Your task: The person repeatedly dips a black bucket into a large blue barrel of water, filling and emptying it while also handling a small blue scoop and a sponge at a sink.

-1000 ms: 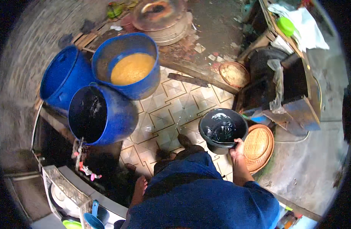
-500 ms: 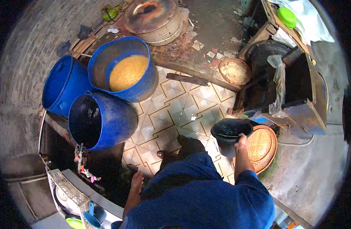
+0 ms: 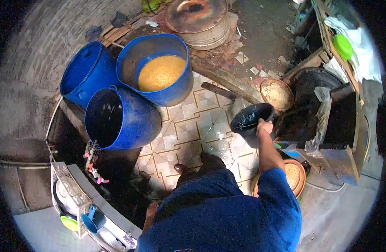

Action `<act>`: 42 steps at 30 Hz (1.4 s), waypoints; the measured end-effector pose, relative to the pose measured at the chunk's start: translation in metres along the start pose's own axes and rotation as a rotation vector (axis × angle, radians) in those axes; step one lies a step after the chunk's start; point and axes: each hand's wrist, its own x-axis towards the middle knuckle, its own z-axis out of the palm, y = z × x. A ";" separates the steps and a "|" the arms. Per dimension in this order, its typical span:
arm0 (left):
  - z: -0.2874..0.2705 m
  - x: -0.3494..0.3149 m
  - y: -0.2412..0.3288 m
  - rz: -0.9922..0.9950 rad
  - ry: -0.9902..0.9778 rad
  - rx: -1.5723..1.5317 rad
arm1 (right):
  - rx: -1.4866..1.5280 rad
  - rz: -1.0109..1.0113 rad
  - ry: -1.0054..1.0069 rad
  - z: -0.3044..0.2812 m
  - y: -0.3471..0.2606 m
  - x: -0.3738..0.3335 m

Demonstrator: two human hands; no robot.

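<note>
In my right hand [image 3: 264, 127] is the rim of a black bucket [image 3: 248, 135], with the fingers closed over its near right side. The bucket tilts above the tiled floor, and wet glints show on its inner wall. My left hand [image 3: 151, 209] hangs low beside my body, close to the dark pit at the left; its fingers are mostly hidden. Left of the tiles, a blue drum [image 3: 136, 122] leans with its dark mouth toward the tap. Behind it, a wide blue tub [image 3: 186, 80] holds a yellowish grainy mass [image 3: 161, 72].
Another blue drum [image 3: 81, 75] leans by the brick wall. A round basket [image 3: 278, 93] of pale stuff sits by the wooden beam [image 3: 226, 82]. Woven trays [image 3: 294, 178] lie at the right, below a metal-sided stand [image 3: 331, 161]. Pink-handled taps [image 3: 94, 166] and a dish rack [image 3: 67, 197] are at the left.
My right hand has carried the bucket forward, away from the woven trays, and it tilts more. My left hand has drawn back toward my body. The view has shifted.
</note>
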 end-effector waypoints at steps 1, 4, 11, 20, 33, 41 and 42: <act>0.007 0.000 -0.008 0.001 0.010 0.025 | 0.024 -0.020 0.010 0.003 -0.014 -0.006; 0.027 0.007 -0.036 0.025 0.023 0.239 | 0.149 -0.086 -0.044 0.009 -0.032 -0.006; 0.029 -0.001 0.026 0.288 0.141 0.213 | 0.663 -0.079 -0.342 0.005 -0.033 -0.005; 0.070 0.047 -0.046 0.087 0.126 -0.042 | 0.830 0.048 -0.572 -0.035 -0.013 -0.022; 0.089 -0.004 0.014 -0.383 0.215 -0.869 | 0.274 -0.083 -0.492 -0.014 0.006 0.003; 0.101 -0.052 0.020 -0.507 0.246 -0.709 | -0.421 -0.567 -0.260 0.054 -0.011 -0.030; 0.102 -0.051 0.023 -0.548 0.244 -0.748 | -0.431 -0.582 -0.285 0.061 -0.018 -0.040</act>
